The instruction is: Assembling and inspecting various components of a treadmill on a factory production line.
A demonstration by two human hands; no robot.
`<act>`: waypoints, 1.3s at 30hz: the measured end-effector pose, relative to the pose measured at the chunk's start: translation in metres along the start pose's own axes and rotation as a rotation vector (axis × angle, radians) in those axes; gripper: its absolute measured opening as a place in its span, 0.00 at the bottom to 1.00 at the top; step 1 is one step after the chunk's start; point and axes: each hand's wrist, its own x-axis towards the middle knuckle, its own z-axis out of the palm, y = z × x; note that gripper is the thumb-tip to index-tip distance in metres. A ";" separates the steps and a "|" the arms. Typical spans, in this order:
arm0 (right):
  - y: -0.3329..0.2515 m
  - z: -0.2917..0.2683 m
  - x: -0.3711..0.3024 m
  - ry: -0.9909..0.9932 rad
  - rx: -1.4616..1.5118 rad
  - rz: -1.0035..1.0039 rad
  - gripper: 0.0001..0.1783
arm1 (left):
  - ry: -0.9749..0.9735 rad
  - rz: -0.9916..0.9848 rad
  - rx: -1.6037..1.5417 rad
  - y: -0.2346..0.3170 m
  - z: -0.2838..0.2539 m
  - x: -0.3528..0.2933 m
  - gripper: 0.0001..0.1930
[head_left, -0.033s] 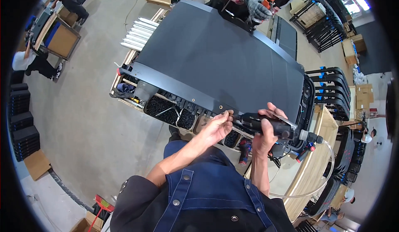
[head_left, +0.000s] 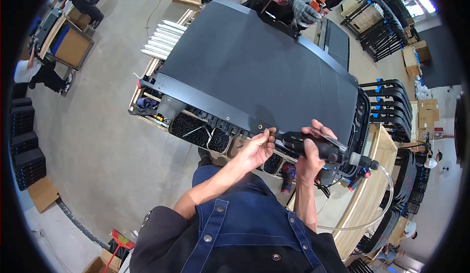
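My right hand (head_left: 312, 158) is wrapped round a black air screwdriver (head_left: 295, 142), whose clear hose runs off to the right. The tool lies nearly level, its tip pointing left toward my left hand (head_left: 259, 148). The thumb and fingers of that hand are pinched together at the tip; what is between them is too small to make out. Both hands are over the near side rail (head_left: 196, 100) of a large black treadmill-like deck (head_left: 254, 62). A small brass-coloured hole (head_left: 260, 126) shows in the rail just beyond my left fingertips.
Bins of black screws (head_left: 188, 128) sit below the rail. Across the deck, a co-worker's gloved hand (head_left: 303, 11) holds an orange-and-black power tool (head_left: 319, 0). White bars (head_left: 164, 40) lie off the left end. A wooden crate (head_left: 364, 189) stands at the right, near the hose (head_left: 389, 194).
My right hand and the air screwdriver have shifted very slightly left. My left hand keeps its pinch at the tool's tip.
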 end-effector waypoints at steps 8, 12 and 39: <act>0.033 0.035 0.027 -0.365 -0.166 -0.018 0.28 | 0.214 -0.084 0.013 0.011 -0.008 0.018 0.21; 0.040 0.050 0.035 -0.523 -0.134 -0.045 0.26 | 0.197 -0.137 0.287 0.016 -0.001 -0.015 0.26; 0.051 0.062 0.010 -0.527 -0.189 -0.092 0.22 | 0.604 0.753 0.839 0.076 -0.037 -0.028 0.34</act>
